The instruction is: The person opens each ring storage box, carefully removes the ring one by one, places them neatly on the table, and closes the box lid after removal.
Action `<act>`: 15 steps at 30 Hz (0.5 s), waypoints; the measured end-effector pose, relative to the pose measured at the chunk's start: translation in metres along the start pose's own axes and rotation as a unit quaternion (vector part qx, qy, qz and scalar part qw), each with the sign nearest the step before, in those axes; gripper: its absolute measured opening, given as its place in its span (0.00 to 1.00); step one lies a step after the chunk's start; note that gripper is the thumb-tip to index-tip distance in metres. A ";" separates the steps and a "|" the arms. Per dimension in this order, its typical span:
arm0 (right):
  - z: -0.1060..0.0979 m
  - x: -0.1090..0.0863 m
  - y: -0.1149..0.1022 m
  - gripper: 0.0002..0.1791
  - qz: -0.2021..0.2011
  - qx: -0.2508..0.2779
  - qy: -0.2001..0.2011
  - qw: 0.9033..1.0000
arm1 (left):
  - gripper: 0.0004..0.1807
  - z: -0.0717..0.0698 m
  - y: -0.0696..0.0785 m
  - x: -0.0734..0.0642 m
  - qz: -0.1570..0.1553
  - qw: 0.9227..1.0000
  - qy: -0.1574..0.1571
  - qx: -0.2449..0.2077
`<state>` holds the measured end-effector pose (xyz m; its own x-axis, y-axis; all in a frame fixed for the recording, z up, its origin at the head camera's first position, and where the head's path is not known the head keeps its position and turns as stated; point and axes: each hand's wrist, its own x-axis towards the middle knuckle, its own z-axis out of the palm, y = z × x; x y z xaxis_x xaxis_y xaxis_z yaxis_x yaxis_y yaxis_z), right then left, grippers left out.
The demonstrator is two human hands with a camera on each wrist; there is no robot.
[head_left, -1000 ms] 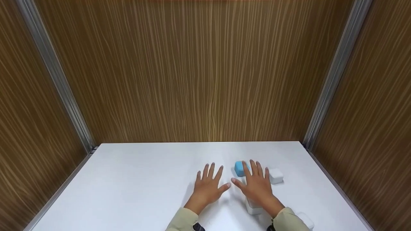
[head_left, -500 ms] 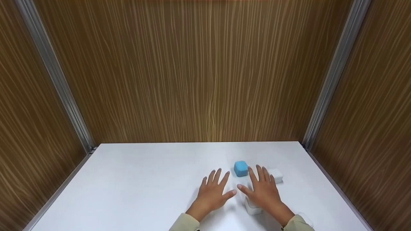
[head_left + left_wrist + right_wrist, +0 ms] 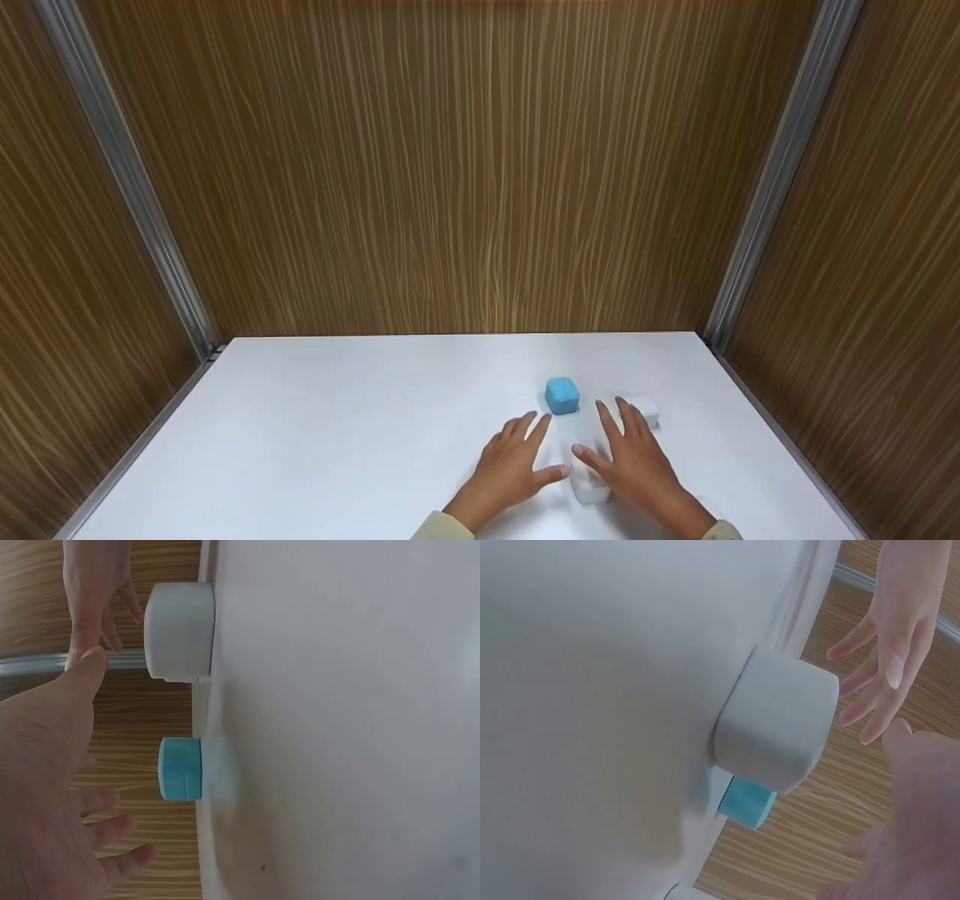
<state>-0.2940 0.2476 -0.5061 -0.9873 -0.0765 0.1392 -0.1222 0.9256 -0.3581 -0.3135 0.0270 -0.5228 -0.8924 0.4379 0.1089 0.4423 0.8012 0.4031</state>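
Observation:
My left hand (image 3: 510, 465) hovers over the white table, fingers spread and holding nothing. To its right, my right hand (image 3: 637, 465) is also spread, partly above a white rounded block (image 3: 591, 493) that it covers in part. That block stands between the two hands; in the left wrist view the white block (image 3: 180, 630) looks larger than the blue rounded block (image 3: 181, 769). Farther back in the head view sits the blue block (image 3: 562, 396), beyond the fingertips of both hands. A second white block (image 3: 648, 412) lies behind the right fingers, partly hidden.
Wood-grain panels (image 3: 480, 165) enclose the white table (image 3: 300, 435) at the back and both sides. Metal posts (image 3: 772, 172) stand in the rear corners. A faint white shape (image 3: 709, 504) lies by the right forearm, mostly hidden.
Both hands have drawn back toward the person and shifted slightly right. The right fingers no longer overlap the blue block in the head view. The blocks stay in place.

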 end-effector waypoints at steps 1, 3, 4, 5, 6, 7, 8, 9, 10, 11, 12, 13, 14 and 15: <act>-0.001 -0.001 0.001 0.59 0.004 0.005 -0.010 1.000 | 0.49 0.001 0.001 0.000 0.002 1.000 0.000 -0.003; -0.003 -0.003 0.003 0.59 0.013 0.016 -0.031 0.999 | 0.49 0.003 0.002 -0.001 0.009 1.000 0.001 -0.006; -0.004 -0.004 0.005 0.59 0.016 0.021 -0.040 0.999 | 0.49 0.003 0.002 -0.001 0.013 1.000 0.001 -0.006; -0.006 -0.005 0.006 0.59 0.019 0.027 -0.047 0.998 | 0.49 0.004 0.003 -0.001 0.019 1.000 0.003 -0.008; -0.007 -0.006 0.007 0.58 0.022 0.034 -0.053 0.998 | 0.49 0.005 0.003 -0.001 0.022 1.000 0.004 -0.009; -0.007 -0.007 0.009 0.57 0.024 0.041 -0.055 0.997 | 0.49 0.005 0.004 -0.001 0.026 1.000 0.005 -0.012; -0.008 -0.007 0.010 0.57 0.025 0.047 -0.057 0.997 | 0.49 0.006 0.004 -0.002 0.029 0.999 0.005 -0.014; -0.009 -0.008 0.012 0.57 0.023 0.052 -0.058 0.997 | 0.49 0.007 0.005 -0.002 0.033 0.999 0.006 -0.020; -0.009 -0.008 0.014 0.57 0.023 0.057 -0.058 0.996 | 0.49 0.008 0.005 -0.002 0.036 0.999 0.006 -0.025; -0.009 -0.009 0.015 0.57 0.023 0.061 -0.060 0.996 | 0.49 0.008 0.006 -0.002 0.038 0.999 0.005 -0.033; -0.009 -0.010 0.016 0.57 0.021 0.065 -0.061 0.996 | 0.49 0.009 0.006 -0.003 0.036 0.999 0.000 -0.041; -0.009 -0.011 0.017 0.58 0.016 0.069 -0.062 0.996 | 0.49 0.009 0.007 -0.003 0.034 0.998 -0.005 -0.052; -0.009 -0.012 0.019 0.58 0.010 0.075 -0.064 0.995 | 0.49 0.010 0.008 -0.003 0.033 0.997 -0.011 -0.063; -0.009 -0.013 0.020 0.58 0.005 0.082 -0.066 0.994 | 0.49 0.011 0.008 -0.003 0.031 0.997 -0.017 -0.074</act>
<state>-0.2829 0.2702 -0.5071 -0.9920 -0.1252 0.0168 -0.1165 0.8545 -0.5063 -0.3063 0.0368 -0.5297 -0.8596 0.4995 0.1075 0.4752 0.7044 0.5273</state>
